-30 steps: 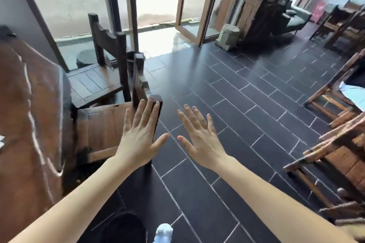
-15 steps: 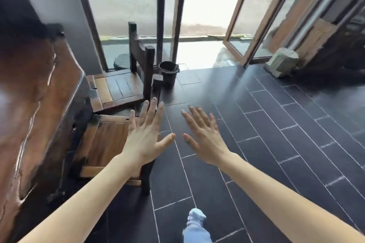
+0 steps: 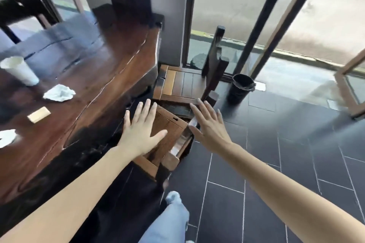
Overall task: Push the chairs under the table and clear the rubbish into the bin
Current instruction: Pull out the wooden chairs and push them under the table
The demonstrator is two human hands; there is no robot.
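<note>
Left hand point(image 3: 141, 131) flat, fingers spread wide, nothing gripped; palm down over the nearer brown slatted wooden chair point(image 3: 167, 134) at frame centre; contact with the seat can't be told. Right hand point(image 3: 210, 126) also splayed open, empty, near the same chair's dark backrest top; touching or just above, unclear through motion blur. Nearer chair partly tucked against the long dark reddish-brown live-edge wooden table point(image 3: 94, 89), seat running under the table edge, backrest toward frame right. Second brown slatted chair point(image 3: 185, 83) just beyond, upper centre, its tall dark backrest upright on the right side, seat toward the table end. Table long axis runs lower left to upper centre. On the table at frame left: white paper cup point(image 3: 19, 71) upright, crumpled white tissue point(image 3: 59, 93) beside it, small flat beige card point(image 3: 39, 115) below that, another white crumpled scrap point(image 3: 7, 137) at the left edge. Small black round bin with liner point(image 3: 241, 88) on dark tile floor point(image 3: 276, 154), right of the far chair, by the glass doors point(image 3: 256, 16). Light-blue trouser leg point(image 3: 169, 221) at bottom centre.
</note>
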